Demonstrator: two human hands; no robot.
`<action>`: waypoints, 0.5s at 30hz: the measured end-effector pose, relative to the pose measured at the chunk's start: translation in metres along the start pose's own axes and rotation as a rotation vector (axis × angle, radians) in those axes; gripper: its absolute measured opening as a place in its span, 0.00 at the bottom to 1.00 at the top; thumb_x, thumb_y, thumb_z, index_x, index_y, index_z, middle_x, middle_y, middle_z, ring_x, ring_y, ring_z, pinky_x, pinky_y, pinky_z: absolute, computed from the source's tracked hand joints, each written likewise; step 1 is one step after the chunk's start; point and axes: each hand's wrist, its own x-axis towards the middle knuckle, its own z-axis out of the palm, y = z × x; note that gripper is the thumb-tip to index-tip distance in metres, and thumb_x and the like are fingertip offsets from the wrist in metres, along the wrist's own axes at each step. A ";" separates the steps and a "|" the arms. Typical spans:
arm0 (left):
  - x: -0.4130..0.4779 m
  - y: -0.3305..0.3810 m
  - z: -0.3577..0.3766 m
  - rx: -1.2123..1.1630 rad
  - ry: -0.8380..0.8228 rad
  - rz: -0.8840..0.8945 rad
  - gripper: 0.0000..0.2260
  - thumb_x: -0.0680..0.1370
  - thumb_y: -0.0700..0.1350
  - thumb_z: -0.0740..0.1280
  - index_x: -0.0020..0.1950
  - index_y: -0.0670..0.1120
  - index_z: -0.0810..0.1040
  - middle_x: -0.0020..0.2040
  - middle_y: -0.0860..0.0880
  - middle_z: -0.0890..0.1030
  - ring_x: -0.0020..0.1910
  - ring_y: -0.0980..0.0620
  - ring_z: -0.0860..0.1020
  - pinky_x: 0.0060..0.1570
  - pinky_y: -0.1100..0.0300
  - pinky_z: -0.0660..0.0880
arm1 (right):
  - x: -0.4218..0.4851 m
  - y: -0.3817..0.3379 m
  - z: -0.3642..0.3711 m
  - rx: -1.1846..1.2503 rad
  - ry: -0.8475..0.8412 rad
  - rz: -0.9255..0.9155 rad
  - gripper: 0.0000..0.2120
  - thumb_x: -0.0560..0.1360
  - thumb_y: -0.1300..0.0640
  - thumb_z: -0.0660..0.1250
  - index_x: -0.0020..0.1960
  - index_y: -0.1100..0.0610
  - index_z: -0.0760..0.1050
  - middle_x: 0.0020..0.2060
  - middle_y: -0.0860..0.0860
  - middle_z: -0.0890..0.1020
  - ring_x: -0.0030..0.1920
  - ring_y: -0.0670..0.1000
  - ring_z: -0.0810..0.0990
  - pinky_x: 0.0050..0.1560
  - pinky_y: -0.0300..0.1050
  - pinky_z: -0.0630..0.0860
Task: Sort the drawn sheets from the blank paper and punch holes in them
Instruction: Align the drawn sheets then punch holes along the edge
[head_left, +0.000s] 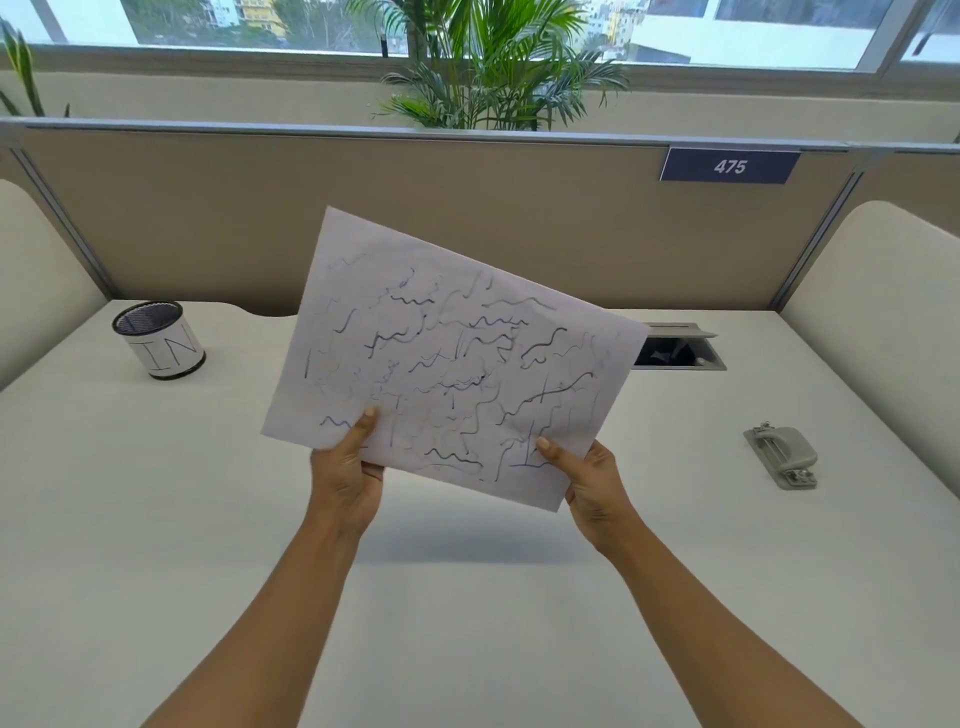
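A white sheet covered in dark squiggly lines (447, 358) is held up above the white desk (156, 493), tilted with its right side lower. My left hand (345, 470) pinches its lower left edge, thumb on the drawn face. My right hand (589, 480) pinches the lower right corner the same way. Faint marks show through, so there may be more than one sheet; I cannot tell. A grey hole punch (782, 454) lies on the desk far to the right, apart from both hands.
A mesh pen cup labelled "IN" (158, 340) stands at the back left. An open cable hatch (678, 351) sits in the desk behind the sheet's right edge. A beige partition (208, 218) with a "475" tag closes the back; padded dividers flank both sides.
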 end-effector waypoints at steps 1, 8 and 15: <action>0.005 0.005 -0.005 0.033 0.016 0.026 0.19 0.74 0.31 0.64 0.60 0.48 0.75 0.59 0.48 0.79 0.56 0.51 0.79 0.52 0.55 0.79 | 0.001 -0.003 -0.006 -0.023 0.007 -0.007 0.12 0.65 0.62 0.71 0.48 0.54 0.81 0.44 0.49 0.86 0.46 0.48 0.84 0.44 0.38 0.80; 0.028 0.026 -0.043 0.548 -0.120 -0.063 0.13 0.70 0.30 0.68 0.49 0.46 0.79 0.44 0.51 0.85 0.43 0.53 0.82 0.35 0.64 0.80 | 0.005 -0.014 -0.036 -0.159 0.009 -0.011 0.13 0.63 0.60 0.72 0.47 0.52 0.82 0.45 0.48 0.86 0.47 0.47 0.84 0.46 0.39 0.81; 0.035 0.029 -0.040 0.802 -0.315 -0.129 0.13 0.66 0.34 0.73 0.47 0.46 0.81 0.42 0.55 0.86 0.42 0.56 0.84 0.41 0.62 0.78 | -0.001 -0.013 -0.048 -0.268 -0.003 0.037 0.13 0.63 0.56 0.73 0.47 0.52 0.82 0.45 0.48 0.86 0.48 0.51 0.83 0.52 0.43 0.78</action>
